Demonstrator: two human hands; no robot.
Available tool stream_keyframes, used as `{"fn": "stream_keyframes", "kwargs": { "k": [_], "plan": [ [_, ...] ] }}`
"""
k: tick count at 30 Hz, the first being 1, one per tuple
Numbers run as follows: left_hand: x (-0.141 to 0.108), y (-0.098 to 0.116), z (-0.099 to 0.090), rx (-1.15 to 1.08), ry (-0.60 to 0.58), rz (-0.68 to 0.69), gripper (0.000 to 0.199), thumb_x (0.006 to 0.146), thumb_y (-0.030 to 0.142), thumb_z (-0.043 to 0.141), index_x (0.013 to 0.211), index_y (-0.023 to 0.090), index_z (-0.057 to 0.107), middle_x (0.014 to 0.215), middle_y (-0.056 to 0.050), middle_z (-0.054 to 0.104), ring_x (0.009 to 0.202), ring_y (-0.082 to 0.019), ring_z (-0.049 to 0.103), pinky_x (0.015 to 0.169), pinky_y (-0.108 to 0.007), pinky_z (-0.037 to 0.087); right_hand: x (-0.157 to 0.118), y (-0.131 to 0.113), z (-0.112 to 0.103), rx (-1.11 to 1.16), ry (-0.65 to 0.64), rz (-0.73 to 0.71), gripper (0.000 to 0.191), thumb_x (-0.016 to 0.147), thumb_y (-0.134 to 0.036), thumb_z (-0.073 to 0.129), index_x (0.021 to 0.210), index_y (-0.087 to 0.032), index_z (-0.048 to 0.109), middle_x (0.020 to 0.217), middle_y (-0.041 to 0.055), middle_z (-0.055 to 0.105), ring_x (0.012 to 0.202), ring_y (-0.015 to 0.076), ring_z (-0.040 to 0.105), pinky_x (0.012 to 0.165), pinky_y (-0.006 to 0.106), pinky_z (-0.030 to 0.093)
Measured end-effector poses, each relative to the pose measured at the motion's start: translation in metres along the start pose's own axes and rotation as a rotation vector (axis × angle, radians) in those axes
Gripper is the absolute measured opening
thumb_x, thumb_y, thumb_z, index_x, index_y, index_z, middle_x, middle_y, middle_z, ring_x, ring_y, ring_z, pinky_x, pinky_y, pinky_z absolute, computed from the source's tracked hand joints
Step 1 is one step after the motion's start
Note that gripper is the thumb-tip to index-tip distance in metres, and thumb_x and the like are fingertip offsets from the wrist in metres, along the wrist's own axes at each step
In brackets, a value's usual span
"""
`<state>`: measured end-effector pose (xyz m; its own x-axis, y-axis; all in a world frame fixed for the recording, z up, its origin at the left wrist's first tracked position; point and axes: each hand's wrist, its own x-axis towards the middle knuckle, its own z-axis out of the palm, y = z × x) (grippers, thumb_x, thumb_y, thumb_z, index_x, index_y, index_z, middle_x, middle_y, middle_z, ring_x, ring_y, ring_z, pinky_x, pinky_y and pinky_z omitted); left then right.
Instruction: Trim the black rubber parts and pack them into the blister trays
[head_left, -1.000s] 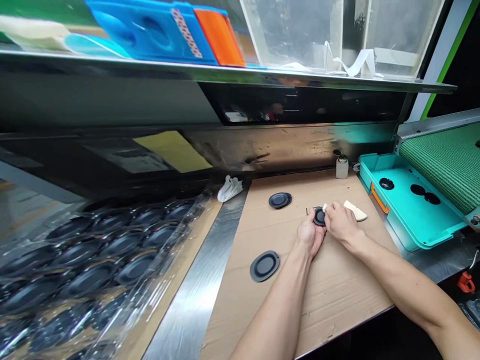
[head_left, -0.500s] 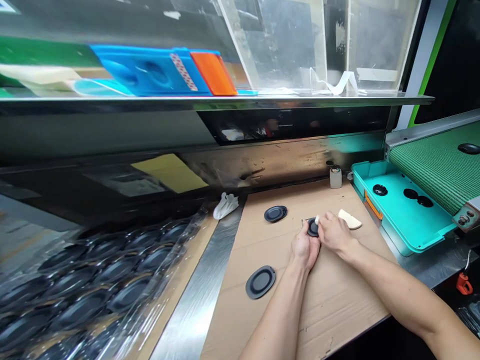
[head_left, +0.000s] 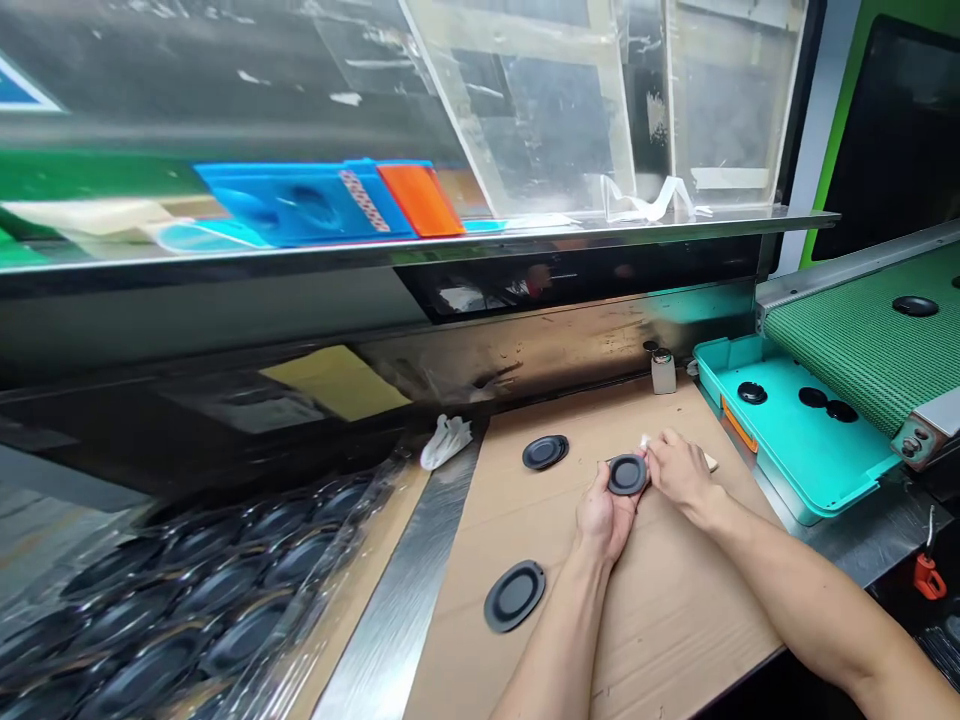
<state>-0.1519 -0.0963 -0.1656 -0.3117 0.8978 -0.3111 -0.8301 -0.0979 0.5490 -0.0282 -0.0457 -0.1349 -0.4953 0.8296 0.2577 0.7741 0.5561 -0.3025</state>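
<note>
My left hand [head_left: 602,515] holds a round black part [head_left: 627,474] by its edge, its dished face turned up. At the part's right edge, my right hand [head_left: 681,468] pinches a small white piece [head_left: 645,441]. A pale wedge-shaped pad [head_left: 710,462] lies partly hidden behind my right hand. Two more black parts rest on the cardboard [head_left: 555,540]: one [head_left: 545,452] farther back, which looks like a stack, and one [head_left: 514,596] nearer, left of my left forearm.
A turquoise tray [head_left: 825,470] with several black discs stands at the right, beside a green conveyor belt [head_left: 870,325]. A small bottle [head_left: 663,372] stands at the back. Plastic trays of black parts [head_left: 225,585] fill the left. A metal shelf [head_left: 525,238] crosses above.
The view has tilted, so things sit lower in it. The black part in my left hand now shows its full face, and my right hand has moved from over it to its right edge.
</note>
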Motion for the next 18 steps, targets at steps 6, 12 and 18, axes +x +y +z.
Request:
{"fn": "stream_keyframes", "kwargs": {
  "k": [6, 12, 18],
  "plan": [
    [0.002, 0.019, -0.002, -0.19, 0.01, -0.058, 0.044, 0.104, 0.029, 0.031, 0.129, 0.005, 0.058, 0.122, -0.025, 0.068, 0.109, -0.031, 0.071, 0.08, -0.042, 0.064, -0.004, 0.008, -0.016, 0.123, -0.144, -0.126, 0.035, 0.098, -0.038, 0.047, 0.08, -0.021, 0.071, 0.081, 0.0035, 0.067, 0.082, 0.0162, 0.059, 0.072, 0.025, 0.036],
    [0.008, 0.031, -0.007, -0.328, -0.017, -0.057, 0.047, 0.104, 0.033, 0.03, 0.125, 0.003, 0.059, 0.122, -0.025, 0.067, 0.11, -0.031, 0.07, 0.079, -0.038, 0.063, 0.003, 0.032, -0.027, -0.157, -0.11, 0.014, 0.035, 0.09, -0.043, 0.059, 0.118, -0.024, 0.07, 0.119, 0.0136, 0.065, 0.113, 0.0304, 0.056, 0.089, 0.037, 0.04],
    [0.009, 0.023, -0.004, -0.24, -0.019, 0.0, 0.038, 0.103, 0.035, 0.036, 0.113, 0.01, 0.064, 0.117, -0.019, 0.07, 0.105, -0.027, 0.071, 0.082, -0.037, 0.06, 0.009, 0.033, -0.018, 0.087, -0.07, -0.14, 0.042, 0.094, -0.038, 0.055, 0.132, -0.019, 0.059, 0.122, 0.0131, 0.063, 0.114, 0.0262, 0.057, 0.098, 0.036, 0.043]
  ]
}}
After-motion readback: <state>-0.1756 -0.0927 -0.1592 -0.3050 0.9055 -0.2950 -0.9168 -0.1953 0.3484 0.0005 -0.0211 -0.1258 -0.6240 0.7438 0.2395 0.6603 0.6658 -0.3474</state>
